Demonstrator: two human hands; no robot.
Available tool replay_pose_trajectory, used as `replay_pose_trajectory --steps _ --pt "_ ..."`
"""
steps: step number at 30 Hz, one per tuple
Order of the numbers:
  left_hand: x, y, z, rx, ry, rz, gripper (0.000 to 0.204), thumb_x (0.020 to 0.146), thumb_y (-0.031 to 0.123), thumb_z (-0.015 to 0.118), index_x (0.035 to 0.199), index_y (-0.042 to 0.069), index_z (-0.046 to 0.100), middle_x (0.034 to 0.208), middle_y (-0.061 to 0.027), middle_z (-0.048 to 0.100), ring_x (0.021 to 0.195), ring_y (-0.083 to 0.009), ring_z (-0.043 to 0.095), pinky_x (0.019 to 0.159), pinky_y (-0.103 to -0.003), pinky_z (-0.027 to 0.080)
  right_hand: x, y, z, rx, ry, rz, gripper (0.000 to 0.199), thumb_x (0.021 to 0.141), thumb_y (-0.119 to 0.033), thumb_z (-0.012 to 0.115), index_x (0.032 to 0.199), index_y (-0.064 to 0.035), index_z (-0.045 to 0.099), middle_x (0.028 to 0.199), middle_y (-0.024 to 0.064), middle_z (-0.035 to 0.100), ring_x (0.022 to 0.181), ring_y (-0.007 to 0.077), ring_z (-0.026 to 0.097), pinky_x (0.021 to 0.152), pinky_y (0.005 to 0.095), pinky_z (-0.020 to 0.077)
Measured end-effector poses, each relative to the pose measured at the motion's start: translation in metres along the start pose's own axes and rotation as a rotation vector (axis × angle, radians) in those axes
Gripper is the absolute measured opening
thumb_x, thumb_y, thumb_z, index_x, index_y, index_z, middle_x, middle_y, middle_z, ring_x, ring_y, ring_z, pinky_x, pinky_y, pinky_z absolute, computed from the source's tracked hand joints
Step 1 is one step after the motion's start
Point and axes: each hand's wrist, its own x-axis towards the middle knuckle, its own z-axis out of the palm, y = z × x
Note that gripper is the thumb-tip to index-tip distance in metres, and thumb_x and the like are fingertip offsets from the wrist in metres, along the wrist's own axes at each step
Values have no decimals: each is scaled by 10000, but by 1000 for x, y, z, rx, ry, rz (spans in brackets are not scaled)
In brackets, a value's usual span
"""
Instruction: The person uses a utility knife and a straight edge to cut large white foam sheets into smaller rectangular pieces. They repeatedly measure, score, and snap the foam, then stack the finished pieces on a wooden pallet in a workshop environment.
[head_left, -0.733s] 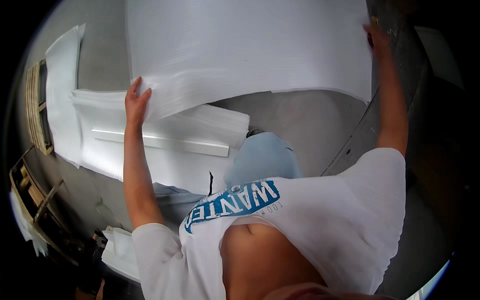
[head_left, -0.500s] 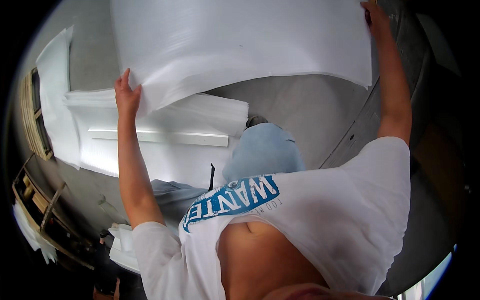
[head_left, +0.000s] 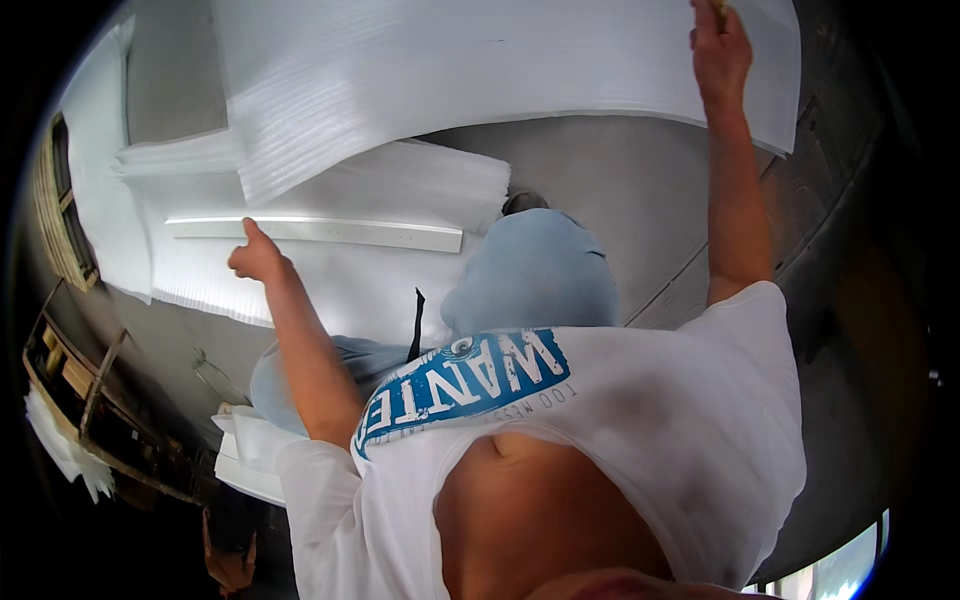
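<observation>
Where white strip point(head_left: 370, 235) lies on lower sheet point(head_left: 350, 278), left hand point(head_left: 258, 256) hangs half-curled, holding nothing visible; near right edge of upper sheet point(head_left: 500, 62), right hand point(head_left: 722, 58) clasps small yellowish object point(head_left: 719, 9).

We list: one slatted wooden pallet point(head_left: 52, 220), far left; one wooden frame point(head_left: 103, 382) below it, ragged white sheeting point(head_left: 66, 446) alongside; grey floor point(head_left: 176, 80), seamed at right; one bright opening point(head_left: 846, 562), lower right.

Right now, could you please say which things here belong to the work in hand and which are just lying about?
Likely in use:
large white sheet
small yellowish item in right hand
white strip on lower sheets

Apparently lying about:
slatted wooden piece
brown frame, lower left
</observation>
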Motion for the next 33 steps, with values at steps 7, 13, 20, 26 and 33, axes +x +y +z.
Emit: replay_pose_trajectory --steps 7,13,20,26,33 --pt "-65 -58 43 222 -232 -207 1013 744 666 638 1222 -178 347 1245 -369 436 1122 -460 538 949 -486 464 -123 28 88 312 -344 504 261 978 -278 511 981 -36 609 632 -20 476 548 54 440 477 218 347" --pt "-67 -39 37 229 -220 -153 839 802 541 639 1209 -147 387 1240 -333 471 1102 -438 554 913 -496 479 -164 73 66 537 -247 926 427 977 -351 526 1272 -43 546 1006 129 635 798 197 660 712 295 543" --pt "-55 -72 33 -577 -54 -91 402 898 238 585 810 -139 480 782 -193 592 675 -238 599 554 -392 511 -156 94 69 438 -155 915 403 938 -381 602 1203 -80 637 856 67 625 622 149 645 559 267 528" --pt "-66 77 -58 -643 82 234 307 872 224 618 865 -43 467 840 -109 549 681 -185 517 565 -318 475 -154 84 62 362 -164 990 412 930 -378 609 1182 -55 643 802 74 641 600 149 650 546 271 524" --pt "-127 257 8 -815 -345 741 437 839 309 736 962 -28 488 912 -68 486 798 -150 454 733 -270 423 -157 100 78 237 -52 849 321 878 -289 636 935 22 696 665 80 630 551 153 601 550 305 488"
